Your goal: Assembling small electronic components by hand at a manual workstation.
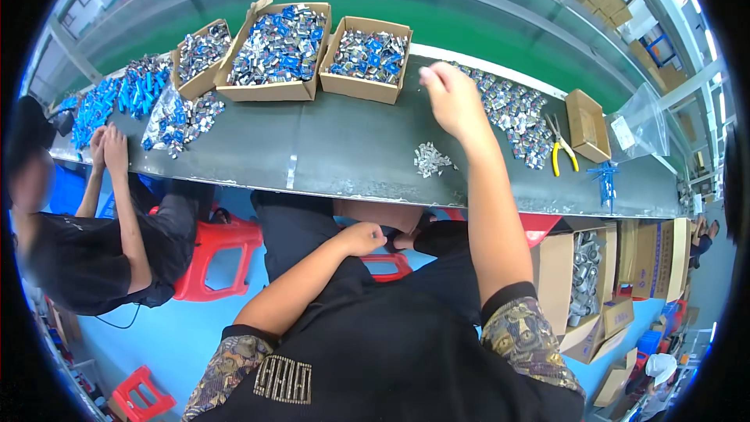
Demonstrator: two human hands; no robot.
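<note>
My right hand (455, 100) is raised over the dark bench, its fingers curled together. Whatever may be in them is too small or hidden to make out. It is between an open cardboard box (364, 89) of small silver and blue metal parts and a spread of similar small metal parts (516, 113). On the bench below my right wrist lies a little pile of small whitish pieces (430, 159). My left hand (362, 239) rests low over my lap, below the bench edge, with fingers closed; their inside is hidden.
Two more filled cartons (269, 92) (197, 82) stand to the left. Yellow-handled pliers (562, 148) and a small cardboard box (587, 126) lie at right. A co-worker's hands (112, 144) are near blue parts (95, 113). A carton of metal parts (586, 273) stands beside me.
</note>
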